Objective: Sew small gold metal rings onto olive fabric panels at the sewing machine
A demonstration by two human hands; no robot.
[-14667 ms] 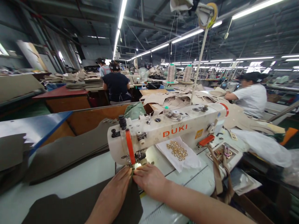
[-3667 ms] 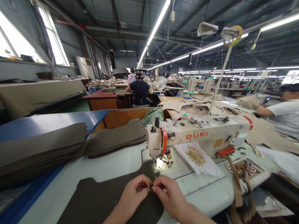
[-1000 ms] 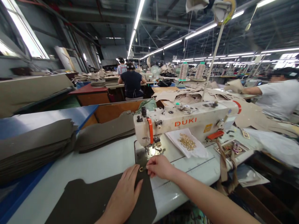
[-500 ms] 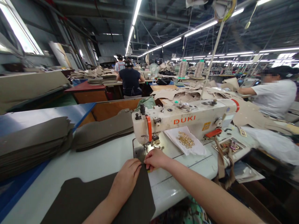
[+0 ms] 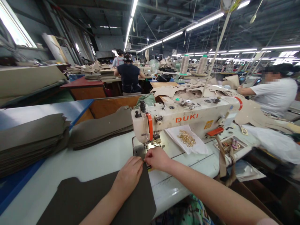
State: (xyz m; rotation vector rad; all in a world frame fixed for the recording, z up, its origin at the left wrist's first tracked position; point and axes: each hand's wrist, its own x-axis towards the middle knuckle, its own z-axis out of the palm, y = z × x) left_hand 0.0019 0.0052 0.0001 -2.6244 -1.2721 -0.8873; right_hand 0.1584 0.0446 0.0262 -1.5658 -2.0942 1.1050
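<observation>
A dark olive-grey sheet panel (image 5: 93,195), its material not certain, lies flat at the front of the sewing machine table. My left hand (image 5: 131,172) rests on its far corner, fingers together and curled over the edge. Beside it, my right hand (image 5: 156,158) is closed in a pinch at that same corner, just in front of the needle area. Fingertips of both hands nearly meet, and they hide what exactly lies between them. The white sewing machine (image 5: 185,117) marked DUKI stands right behind my hands, its presser foot partly covered.
Stacks of dark panels (image 5: 30,140) lie to the left. Small gold rings (image 5: 187,138) sit on white cloth under the machine arm. A parts tray (image 5: 232,146) and hanging straps (image 5: 222,159) are at right. Co-workers (image 5: 130,76) sit beyond; another person (image 5: 276,90) is at right.
The camera view has shifted slightly. My hands stay together at the panel's corner, with the right fingers drawn a little tighter; the panel has barely moved.
</observation>
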